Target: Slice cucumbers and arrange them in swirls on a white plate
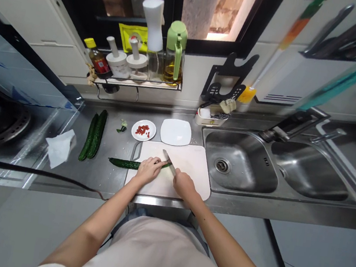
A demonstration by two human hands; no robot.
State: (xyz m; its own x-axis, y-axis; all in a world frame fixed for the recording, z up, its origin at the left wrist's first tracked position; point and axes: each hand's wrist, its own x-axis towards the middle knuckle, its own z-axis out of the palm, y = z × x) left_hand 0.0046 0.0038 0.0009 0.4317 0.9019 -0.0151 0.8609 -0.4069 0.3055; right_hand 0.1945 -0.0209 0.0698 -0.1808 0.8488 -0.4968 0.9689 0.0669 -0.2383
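A long green cucumber (124, 163) lies across the left edge of the white cutting board (198, 163). My left hand (149, 169) is closed over its right part, hiding some of it. In my right hand (185, 184) is a kitchen knife (168, 158), its blade angled up and left across the cucumber's right end, close to my left fingertips. The knife's handle is hidden in my fist. Behind the board stand a white square plate (176, 132) and a small plate (135, 128) holding chopped red pieces (142, 129).
Two whole cucumbers (93, 135) and a crumpled paper towel (60, 148) lie to the left. Small green and pale pieces (122, 125) sit near the small plate. A double sink (239, 190) borders the board's right side. A wall rack (138, 84) holds bottles and jars.
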